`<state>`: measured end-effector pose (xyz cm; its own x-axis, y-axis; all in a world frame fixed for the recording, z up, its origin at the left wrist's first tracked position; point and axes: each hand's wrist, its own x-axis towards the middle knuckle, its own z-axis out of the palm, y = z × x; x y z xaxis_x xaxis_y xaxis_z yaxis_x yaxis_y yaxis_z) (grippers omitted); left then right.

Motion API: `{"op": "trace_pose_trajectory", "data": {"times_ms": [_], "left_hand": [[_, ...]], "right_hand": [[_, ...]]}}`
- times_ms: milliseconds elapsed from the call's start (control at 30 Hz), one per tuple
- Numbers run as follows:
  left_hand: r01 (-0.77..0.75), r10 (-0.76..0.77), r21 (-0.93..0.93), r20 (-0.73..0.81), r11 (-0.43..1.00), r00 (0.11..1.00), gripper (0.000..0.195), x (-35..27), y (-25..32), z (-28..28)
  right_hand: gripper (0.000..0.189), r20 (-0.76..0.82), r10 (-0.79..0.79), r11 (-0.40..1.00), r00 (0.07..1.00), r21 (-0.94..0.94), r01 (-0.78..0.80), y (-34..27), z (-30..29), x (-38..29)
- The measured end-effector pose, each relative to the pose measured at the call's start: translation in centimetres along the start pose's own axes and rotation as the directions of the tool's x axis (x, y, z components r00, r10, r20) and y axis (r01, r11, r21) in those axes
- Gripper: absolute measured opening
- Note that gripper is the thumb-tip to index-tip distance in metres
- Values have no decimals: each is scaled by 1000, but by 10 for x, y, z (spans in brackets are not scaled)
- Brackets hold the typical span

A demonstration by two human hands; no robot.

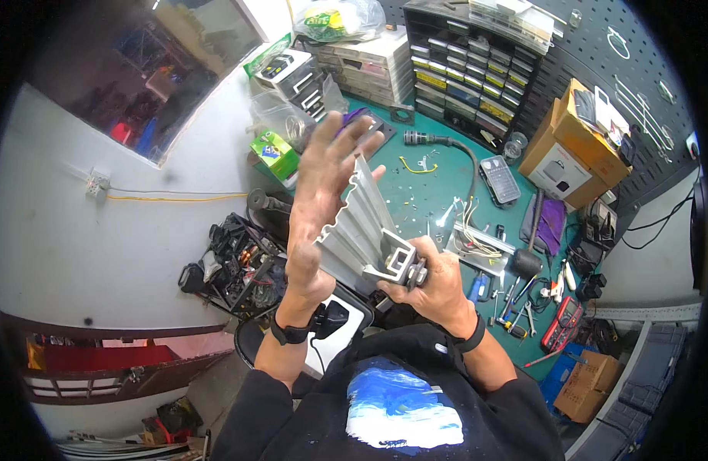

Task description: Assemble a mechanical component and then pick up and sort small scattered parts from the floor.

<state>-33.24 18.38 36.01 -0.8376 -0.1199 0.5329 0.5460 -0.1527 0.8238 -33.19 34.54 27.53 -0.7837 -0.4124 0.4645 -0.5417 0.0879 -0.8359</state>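
Observation:
In front of my chest is a grey metal profile (356, 216) with a ribbed, scalloped edge, held tilted above the bench's near edge. At its near end sits a U-shaped channel bracket (395, 259) with a bolt and nut (417, 275). My right hand (440, 282) grips that end, its fingers and thumb around the bracket. My left hand (319, 207) is raised along the profile's left side, fingers spread and slightly blurred, palm near or against the scalloped edge; whether it bears on the metal is unclear.
The green bench mat (405, 193) carries small screws, a cable with bare wires (475, 236), a rubber mallet (526, 262), wrenches and a red multimeter (564, 322). Behind stand a drawer cabinet (469, 75) and a cardboard box (567, 155). A pile of black parts (244, 265) lies left.

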Motion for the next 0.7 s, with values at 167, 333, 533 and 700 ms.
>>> {"op": "trace_pose_trajectory", "data": {"times_ms": [167,333,533,700], "left_hand": [[191,-191,0,47,981,980,100,-11,9,0],[154,-145,-84,100,985,984,80,-18,5,-3],[124,-112,-133,95,983,989,75,-28,2,-16],[148,-160,-98,-121,984,980,76,-31,14,-9]], "right_hand": [[49,22,-22,1000,1000,9,21,2,0,-4],[56,14,-78,996,997,-40,79,1,2,-13],[62,-8,-150,987,989,-54,150,2,9,-14],[61,5,-107,994,994,-1,108,0,15,-8]]}}
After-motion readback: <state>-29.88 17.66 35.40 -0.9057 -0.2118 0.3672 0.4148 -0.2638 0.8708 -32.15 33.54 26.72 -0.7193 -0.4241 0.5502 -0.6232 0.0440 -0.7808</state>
